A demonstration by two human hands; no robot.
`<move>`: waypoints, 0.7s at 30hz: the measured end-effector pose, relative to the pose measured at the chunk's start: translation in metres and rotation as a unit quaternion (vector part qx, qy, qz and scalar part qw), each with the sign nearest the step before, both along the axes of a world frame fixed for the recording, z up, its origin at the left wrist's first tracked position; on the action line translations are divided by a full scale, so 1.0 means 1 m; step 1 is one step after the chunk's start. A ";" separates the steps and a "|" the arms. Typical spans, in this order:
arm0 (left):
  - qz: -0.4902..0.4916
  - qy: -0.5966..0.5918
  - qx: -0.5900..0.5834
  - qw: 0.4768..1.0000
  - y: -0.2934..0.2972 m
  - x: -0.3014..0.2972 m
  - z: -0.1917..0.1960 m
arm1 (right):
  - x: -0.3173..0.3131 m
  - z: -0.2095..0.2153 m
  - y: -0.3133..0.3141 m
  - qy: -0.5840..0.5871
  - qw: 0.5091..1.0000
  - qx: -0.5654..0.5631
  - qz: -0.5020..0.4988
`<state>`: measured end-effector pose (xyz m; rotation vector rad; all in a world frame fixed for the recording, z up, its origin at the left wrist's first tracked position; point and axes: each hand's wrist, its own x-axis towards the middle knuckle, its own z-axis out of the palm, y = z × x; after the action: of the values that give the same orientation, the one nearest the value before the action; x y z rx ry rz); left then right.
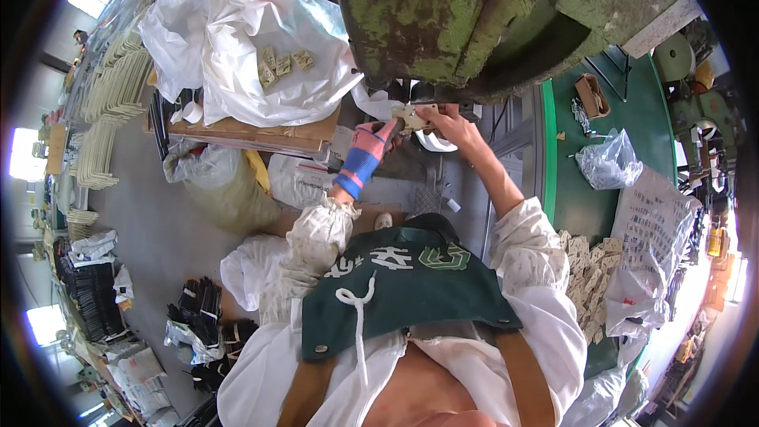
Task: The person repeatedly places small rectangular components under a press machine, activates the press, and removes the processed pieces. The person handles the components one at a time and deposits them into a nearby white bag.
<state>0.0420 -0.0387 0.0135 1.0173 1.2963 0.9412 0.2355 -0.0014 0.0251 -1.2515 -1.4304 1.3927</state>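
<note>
A small cream metal plate with holes (413, 116) is held just below the front of a worn green machine (411, 28). My left hand (373, 142), in a pink and blue glove, grips the plate's left end. On its right end, the bare fingers of my right hand (452, 125) are closed. The machine overhangs the work spot, and any tooling beneath it is mostly hidden. To the left, several similar pieces (283, 65) lie on a white plastic bag (229, 83).
The bag rests on a cardboard box (253, 136) at left, with a filled sack (225, 198) below. On the right, a green-topped table (577, 205) bears a clear plastic bag (610, 160), a small brown box (591, 96) and a heap of cream plates (587, 281). Black parts (198, 308) lie at lower left.
</note>
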 end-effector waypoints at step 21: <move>-0.028 0.002 -0.004 1.000 0.016 -0.016 0.012 | 0.037 -0.127 0.035 -0.344 0.923 0.174 -0.012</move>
<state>0.0257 -0.0222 0.0253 1.0451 1.2683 0.8923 0.2727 0.0334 -0.1020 -1.5789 -2.0083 0.6323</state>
